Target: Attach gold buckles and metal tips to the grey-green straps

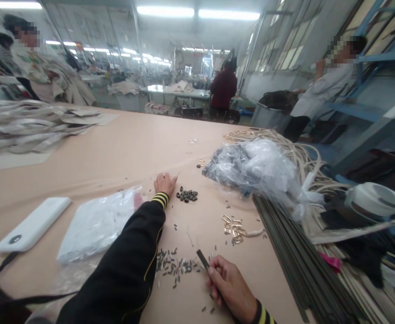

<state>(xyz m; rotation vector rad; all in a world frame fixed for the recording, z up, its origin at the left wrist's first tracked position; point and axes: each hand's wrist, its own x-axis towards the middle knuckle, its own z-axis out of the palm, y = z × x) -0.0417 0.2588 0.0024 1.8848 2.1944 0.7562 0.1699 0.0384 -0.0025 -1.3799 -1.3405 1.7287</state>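
Note:
My left hand [164,183] reaches far out over the peach table [116,148], fingers curled down on the surface next to a small heap of dark metal bits [187,195]. What it pinches, if anything, is hidden. My right hand [229,283] is closed round a thin dark strip [202,259] near the front edge. Several small dark metal pieces [175,265] lie scattered just left of it. A cluster of gold buckles [234,226] sits a little further out.
A white power bank [32,229] and a white plastic bag [96,225] lie at left. A crumpled clear bag [254,168], a bundle of dark strips [298,256] and cream cords [305,157] fill the right. Cut pieces [29,126] are stacked far left. Other people stand behind.

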